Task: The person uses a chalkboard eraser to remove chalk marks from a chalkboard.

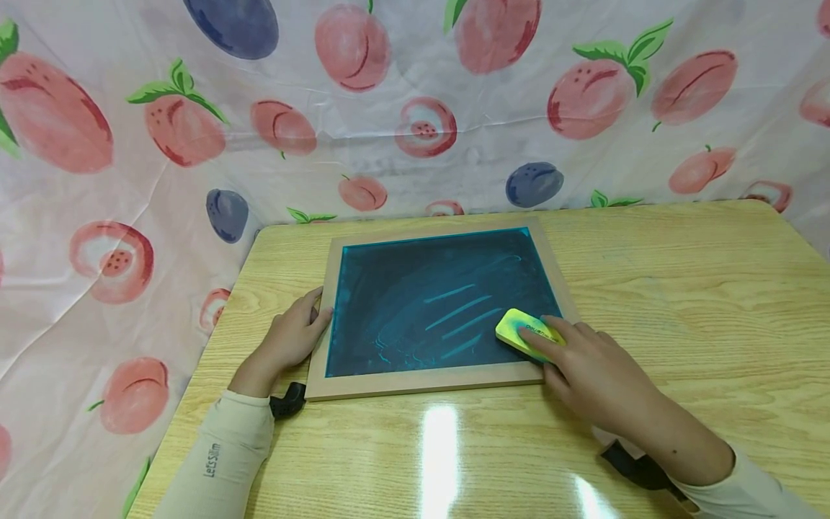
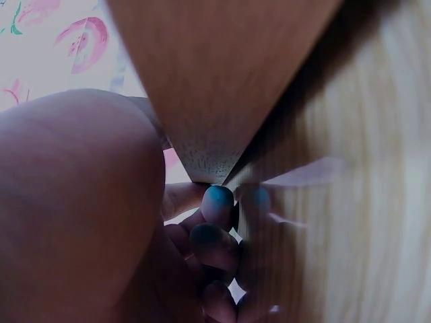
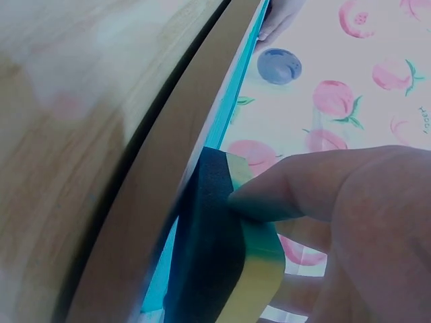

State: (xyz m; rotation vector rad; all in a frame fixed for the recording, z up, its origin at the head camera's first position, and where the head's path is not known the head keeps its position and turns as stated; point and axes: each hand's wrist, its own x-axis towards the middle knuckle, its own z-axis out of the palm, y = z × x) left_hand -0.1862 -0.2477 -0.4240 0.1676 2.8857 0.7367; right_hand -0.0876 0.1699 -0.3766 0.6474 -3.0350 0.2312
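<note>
A small chalkboard [image 1: 402,288] with a wooden frame [image 1: 421,383] lies on the table, several blue chalk strokes and smudges on its dark surface. My left hand [image 1: 295,333] holds the frame's left side, thumb at the top edge; in the left wrist view its fingertips [image 2: 217,199] carry blue chalk dust and sit at the frame's edge. With my right hand [image 1: 593,364] I grip a yellow chalkboard eraser [image 1: 515,326] at the board's lower right, to the right of the strokes. In the right wrist view the eraser's dark felt [image 3: 212,235] faces the board, and the yellow back is stained blue.
The wood-grain table [image 1: 681,303] extends on both sides and in front of the board. Behind it hangs a white cloth [image 1: 480,158] printed with fruit. Black wrist-camera mounts [image 1: 288,401] sit near both wrists, the left one beside the frame's lower left corner.
</note>
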